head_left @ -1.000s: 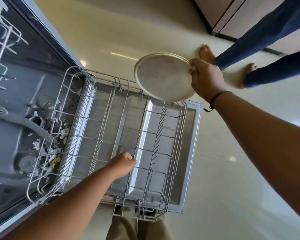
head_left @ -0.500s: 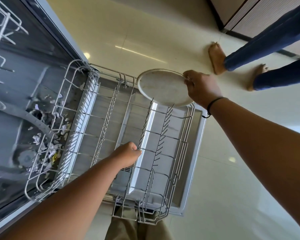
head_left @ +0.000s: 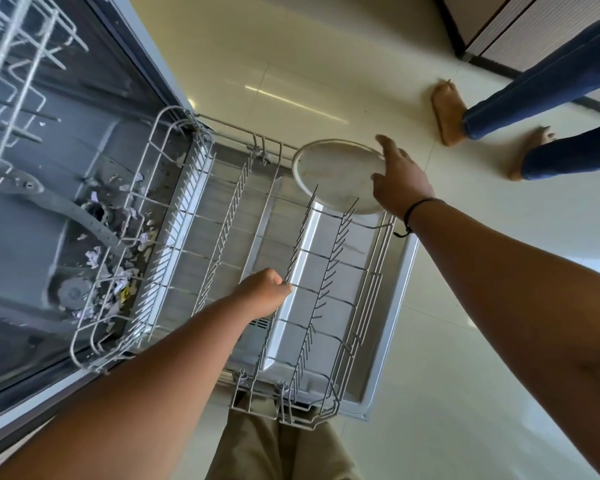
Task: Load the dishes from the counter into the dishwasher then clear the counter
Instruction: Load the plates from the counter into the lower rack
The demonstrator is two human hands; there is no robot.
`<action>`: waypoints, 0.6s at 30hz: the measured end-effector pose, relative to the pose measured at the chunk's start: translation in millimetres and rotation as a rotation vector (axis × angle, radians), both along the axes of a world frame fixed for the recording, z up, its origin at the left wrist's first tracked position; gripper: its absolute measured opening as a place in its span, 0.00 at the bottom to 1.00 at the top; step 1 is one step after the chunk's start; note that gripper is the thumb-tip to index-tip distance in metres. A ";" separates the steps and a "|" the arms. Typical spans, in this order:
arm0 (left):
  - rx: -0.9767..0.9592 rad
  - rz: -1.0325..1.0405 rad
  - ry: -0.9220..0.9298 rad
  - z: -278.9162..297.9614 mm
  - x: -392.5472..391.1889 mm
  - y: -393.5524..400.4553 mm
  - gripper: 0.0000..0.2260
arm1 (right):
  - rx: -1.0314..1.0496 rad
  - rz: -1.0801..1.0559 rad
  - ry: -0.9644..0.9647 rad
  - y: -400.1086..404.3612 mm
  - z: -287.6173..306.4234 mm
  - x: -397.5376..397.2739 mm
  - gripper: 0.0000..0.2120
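Observation:
A round pale plate (head_left: 336,174) stands tilted among the tines at the far end of the pulled-out lower dishwasher rack (head_left: 174,237). My right hand (head_left: 400,181) is at the plate's right rim with fingers spread and straight, the thumb against the rim. My left hand (head_left: 264,292) grips a row of wire tines near the middle of the rack. The rack sits over the lowered dishwasher door (head_left: 395,306) and holds only this plate.
Scraps of paper-like debris (head_left: 118,271) lie on the dishwasher tub floor by the spray arm. The upper rack (head_left: 14,64) shows at top left. Another person's bare feet (head_left: 447,112) stand on the tiled floor beyond the door, near a cabinet (head_left: 534,29).
My right hand lowered the plate into the far tines and its fingers have spread off the rim. My left hand stayed gripping the tine row.

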State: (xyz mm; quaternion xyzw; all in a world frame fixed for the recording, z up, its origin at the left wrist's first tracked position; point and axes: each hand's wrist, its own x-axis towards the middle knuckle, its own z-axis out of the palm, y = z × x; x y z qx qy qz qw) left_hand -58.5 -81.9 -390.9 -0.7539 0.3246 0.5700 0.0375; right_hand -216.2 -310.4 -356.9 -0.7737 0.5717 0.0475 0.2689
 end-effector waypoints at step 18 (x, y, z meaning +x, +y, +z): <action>-0.040 0.433 -0.052 171.9 9.7 213.5 0.17 | 0.173 0.829 0.101 254.4 134.5 54.3 0.36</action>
